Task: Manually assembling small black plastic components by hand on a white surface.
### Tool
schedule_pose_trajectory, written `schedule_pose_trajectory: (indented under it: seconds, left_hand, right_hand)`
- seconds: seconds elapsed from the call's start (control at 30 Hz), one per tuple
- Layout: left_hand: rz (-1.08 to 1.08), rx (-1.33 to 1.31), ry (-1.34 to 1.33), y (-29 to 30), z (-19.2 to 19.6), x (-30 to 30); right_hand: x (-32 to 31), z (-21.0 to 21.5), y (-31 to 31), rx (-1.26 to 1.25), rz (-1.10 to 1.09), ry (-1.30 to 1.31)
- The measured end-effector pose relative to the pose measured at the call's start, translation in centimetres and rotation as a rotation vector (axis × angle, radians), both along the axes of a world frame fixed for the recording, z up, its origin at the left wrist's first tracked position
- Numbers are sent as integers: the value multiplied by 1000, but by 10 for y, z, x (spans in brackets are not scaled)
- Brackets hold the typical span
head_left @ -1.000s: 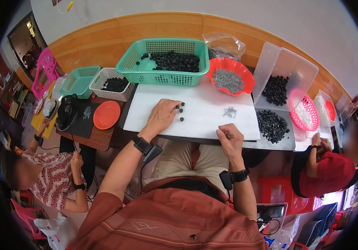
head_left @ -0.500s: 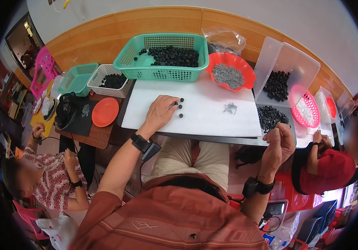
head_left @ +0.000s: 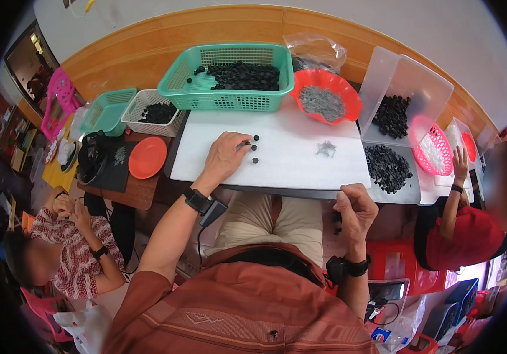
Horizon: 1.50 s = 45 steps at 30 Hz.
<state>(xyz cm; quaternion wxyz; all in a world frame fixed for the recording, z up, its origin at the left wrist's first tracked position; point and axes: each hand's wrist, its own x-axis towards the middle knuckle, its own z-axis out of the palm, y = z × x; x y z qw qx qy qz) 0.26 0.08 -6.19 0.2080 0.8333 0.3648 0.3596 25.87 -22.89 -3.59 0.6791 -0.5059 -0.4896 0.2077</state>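
Note:
My left hand (head_left: 225, 157) rests over the left half of a white foam sheet (head_left: 289, 171). Its thumb and forefinger are closed on a small dark piece (head_left: 243, 144), whose exact kind is too small to tell. Just right of those fingertips stand three small black caps: the far cap (head_left: 256, 138), the middle cap (head_left: 253, 148) and the near cap (head_left: 255, 160). My right hand (head_left: 356, 213) is held at the table's front edge, fingers curled together; whatever they may pinch is hidden. A small pile of grey clear pieces (head_left: 325, 148) lies on the sheet's right side.
Behind the sheet stand a green basket (head_left: 224, 102) of black caps and a red scalloped bowl (head_left: 300, 88) of grey pieces. Loose black parts (head_left: 388, 169) lie at right beside a clear plastic box (head_left: 377, 76). A person sits at each side; a red plate (head_left: 147, 158) lies left.
My right hand has moved left and down, from beside the loose black parts to the table's front edge. My left hand stays near the three caps, still pinching.

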Motion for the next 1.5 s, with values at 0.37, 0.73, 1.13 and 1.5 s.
schedule_pose_trajectory:
  seconds: [0.37, 0.73, 1.13, 1.5]
  left_hand:
    - [12, 2, -3, 1, -1, 0]
    - [11, 13, 5, -1, -1, 3]
    - [45, 38, 50, -2, 1, 6]
    - [57, 2, 70, -3, 10, 11]
  right_hand:
    - [-2, -25, -17, -64, -74, -28]
    - [14, -32, -19, -149, -133, -83]
    - [196, 31, 61, -253, -574, -763]
    - [310, -18, 139, -765, -537, -864]
